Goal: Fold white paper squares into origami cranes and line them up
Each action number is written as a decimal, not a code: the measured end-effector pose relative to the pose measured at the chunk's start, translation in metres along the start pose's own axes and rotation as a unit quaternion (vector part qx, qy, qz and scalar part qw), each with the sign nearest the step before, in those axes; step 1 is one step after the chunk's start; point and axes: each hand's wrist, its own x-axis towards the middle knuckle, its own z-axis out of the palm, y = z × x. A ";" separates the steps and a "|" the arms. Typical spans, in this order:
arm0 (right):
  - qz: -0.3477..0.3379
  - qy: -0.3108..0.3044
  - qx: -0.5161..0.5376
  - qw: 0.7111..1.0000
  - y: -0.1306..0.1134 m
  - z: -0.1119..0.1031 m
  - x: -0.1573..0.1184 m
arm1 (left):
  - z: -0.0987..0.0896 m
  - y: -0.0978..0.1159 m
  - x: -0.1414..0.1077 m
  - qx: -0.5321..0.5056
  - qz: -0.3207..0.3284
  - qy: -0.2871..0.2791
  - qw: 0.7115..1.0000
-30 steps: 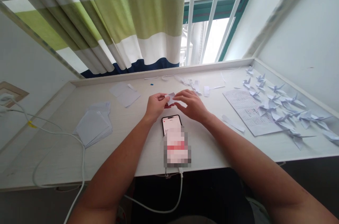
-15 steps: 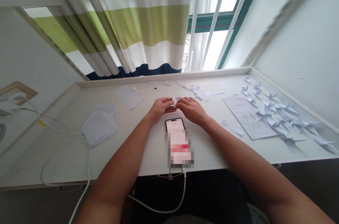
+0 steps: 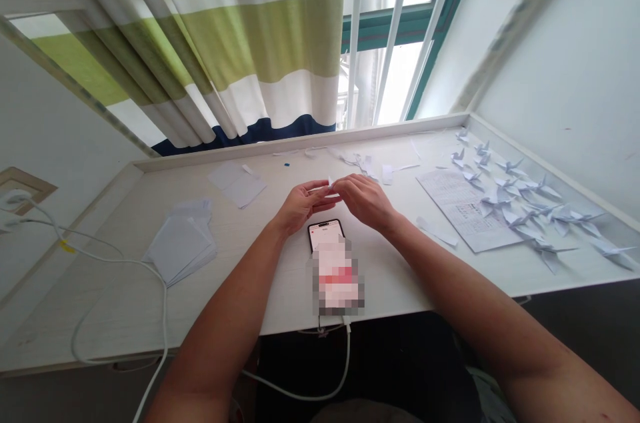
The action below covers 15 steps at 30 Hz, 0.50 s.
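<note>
Between my two hands is a small piece of folded white paper [image 3: 331,183], mostly hidden by the fingers; only a pale tip shows. My left hand [image 3: 303,203] grips it from the left, thumb and fingers pinched at its edge. From the right, my right hand [image 3: 364,199] bends over it with the fingertips closed on it. Just below the hands a phone [image 3: 325,234] lies face up on the white desk [image 3: 250,276], its screen lit and partly blurred out. Several folded paper cranes [image 3: 510,184] stand at the right, some on a printed sheet [image 3: 450,199].
A stack of square white papers [image 3: 183,246] lies at the left, with more sheets [image 3: 237,184] behind it. Paper scraps [image 3: 367,166] are scattered along the back. A white charging cable [image 3: 165,316] crosses the left side. A curtain [image 3: 280,36] hangs beyond the desk.
The view has shifted slightly. My right hand has closed further over the folded paper, so less of it shows. My left hand stays close beside it.
</note>
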 end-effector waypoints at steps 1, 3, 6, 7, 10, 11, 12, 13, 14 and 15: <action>-0.002 0.004 -0.001 1.000 0.000 0.001 0.000 | 0.000 0.000 0.000 -0.002 -0.003 0.001 1.000; -0.003 0.012 -0.002 1.000 0.001 0.002 -0.001 | 0.000 -0.001 0.001 -0.004 -0.005 0.001 1.000; -0.004 0.013 0.008 1.000 0.000 0.004 -0.002 | -0.001 -0.001 0.001 -0.007 -0.002 0.005 1.000; -0.004 0.010 0.013 1.000 0.000 0.005 -0.002 | -0.002 -0.001 0.001 -0.010 0.000 0.008 1.000; 0.003 -0.009 0.032 0.999 0.000 0.004 -0.001 | -0.002 -0.001 0.002 -0.021 0.006 0.016 1.000; 0.006 -0.019 0.038 0.999 0.000 0.003 -0.001 | -0.002 -0.002 0.002 -0.025 0.009 0.018 0.999; 0.006 -0.030 0.042 0.999 0.001 0.003 0.000 | -0.002 -0.002 0.002 -0.028 0.011 0.021 0.999; 0.004 -0.041 0.044 0.998 0.003 0.003 0.000 | -0.001 -0.002 0.002 -0.032 0.012 0.025 0.999; -0.001 -0.050 0.042 0.998 0.004 0.003 0.000 | 0.000 -0.003 0.002 -0.036 0.012 0.029 0.999; -0.008 -0.056 0.037 0.998 0.006 0.003 0.000 | 0.000 -0.003 0.003 -0.041 0.011 0.033 0.999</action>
